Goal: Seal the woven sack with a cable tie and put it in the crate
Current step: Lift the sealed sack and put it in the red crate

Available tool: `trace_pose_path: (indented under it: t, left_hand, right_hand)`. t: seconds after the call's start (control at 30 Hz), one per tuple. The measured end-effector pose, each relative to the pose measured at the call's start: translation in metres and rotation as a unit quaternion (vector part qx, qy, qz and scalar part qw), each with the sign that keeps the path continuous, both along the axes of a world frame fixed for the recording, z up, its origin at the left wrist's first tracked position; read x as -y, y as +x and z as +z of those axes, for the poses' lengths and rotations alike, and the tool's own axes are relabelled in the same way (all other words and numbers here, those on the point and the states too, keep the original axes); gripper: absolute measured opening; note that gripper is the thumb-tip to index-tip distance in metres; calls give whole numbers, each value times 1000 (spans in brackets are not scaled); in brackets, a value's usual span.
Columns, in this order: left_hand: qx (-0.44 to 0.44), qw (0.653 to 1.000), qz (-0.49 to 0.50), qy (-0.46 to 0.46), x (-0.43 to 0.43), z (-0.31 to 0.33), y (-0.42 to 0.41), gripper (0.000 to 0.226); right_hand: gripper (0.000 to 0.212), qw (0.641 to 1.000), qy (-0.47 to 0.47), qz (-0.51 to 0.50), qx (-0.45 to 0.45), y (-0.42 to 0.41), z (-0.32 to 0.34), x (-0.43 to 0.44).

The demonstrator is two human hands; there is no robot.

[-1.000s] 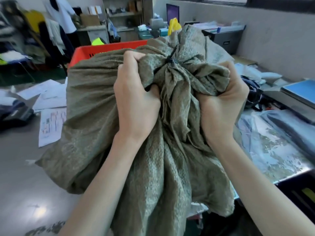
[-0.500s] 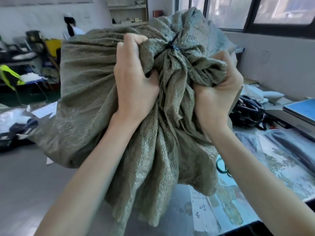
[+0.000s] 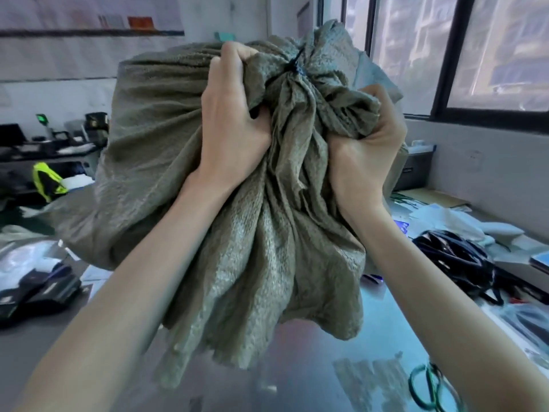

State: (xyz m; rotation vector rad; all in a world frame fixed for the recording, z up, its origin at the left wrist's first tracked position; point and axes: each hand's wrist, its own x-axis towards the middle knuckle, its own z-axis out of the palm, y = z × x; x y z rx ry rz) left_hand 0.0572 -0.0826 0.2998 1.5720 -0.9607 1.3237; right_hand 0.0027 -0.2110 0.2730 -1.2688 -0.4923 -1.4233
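A grey-green woven sack (image 3: pixel 154 138) hangs lifted high above the table, filling the middle of the view. Its neck is bunched and cinched by a black cable tie (image 3: pixel 292 65) near the top. My left hand (image 3: pixel 234 123) grips a fistful of the gathered fabric just left of the tie. My right hand (image 3: pixel 368 150) grips the folds on the right side, below the tie. The sack's loose open end droops down between my forearms. The crate is out of view.
A grey table (image 3: pixel 297 367) lies below the sack. A black helmet (image 3: pixel 454 263) and papers sit at the right, green-handled scissors (image 3: pixel 430 388) near the front right, dark bags (image 3: pixel 35 289) at the left. Windows line the right wall.
Both hands have raised the sack higher. The view has tilted up and swung, and the red crate seen behind the sack one second ago is no longer visible.
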Motion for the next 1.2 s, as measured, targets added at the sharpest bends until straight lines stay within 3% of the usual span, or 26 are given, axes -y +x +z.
trace_pose_path:
  t: [0.13, 0.33, 0.47, 0.63, 0.87, 0.93, 1.07, 1.2]
  left_hand:
    - [7, 1000, 1, 7, 4, 15, 46, 26]
    - [-47, 999, 0, -16, 13, -1, 138, 24]
    - [-83, 996, -27, -34, 17, -25, 185, 22]
    - [-57, 995, -57, -55, 19, -14, 217, 25]
    - [-102, 990, -61, -70, 26, -20, 260, 28]
    - [-139, 985, -60, -78, 28, -37, 271, 24]
    - [-248, 965, -31, -73, 28, -79, 288, 19]
    - [-360, 930, 34, -57, 22, -112, 296, 13]
  right_hand:
    - [17, 1000, 0, 18, -4, 45, 11, 4]
    - [43, 998, -6, 46, -53, 137, 6, 19]
    - [41, 993, -15, 68, -96, 186, -11, 26]
    - [50, 993, -20, 94, -71, 223, 1, 26]
    - [21, 991, -8, 93, -101, 260, -2, 30]
    - [11, 987, -6, 69, -142, 269, -15, 31]
    - [14, 967, -2, 27, -255, 290, -48, 31]
    - [12, 911, 15, 58, -408, 312, -79, 24]
